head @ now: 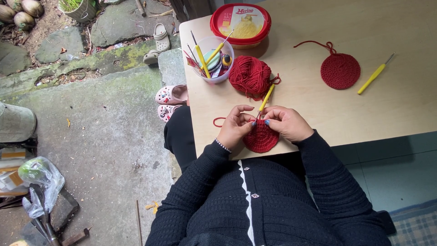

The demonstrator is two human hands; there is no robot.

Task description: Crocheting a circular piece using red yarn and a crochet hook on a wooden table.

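My left hand (pixel 234 125) pinches the upper left edge of a round red crochet piece (pixel 261 139) at the table's near edge. My right hand (pixel 287 122) holds a yellow-handled crochet hook (pixel 266 97) whose tip meets the top of that piece. A strand of red yarn runs from the work up to a red yarn ball (pixel 249 75) just beyond my hands. A short loop of yarn lies on the table left of my left hand.
A second red crochet circle (pixel 340 71) and another yellow hook (pixel 374 75) lie on the light wooden table (pixel 400 105) at the right. A clear cup (pixel 210 58) of hooks and a red-lidded tub (pixel 240 23) stand at the back. Stone ground and sandals are to the left.
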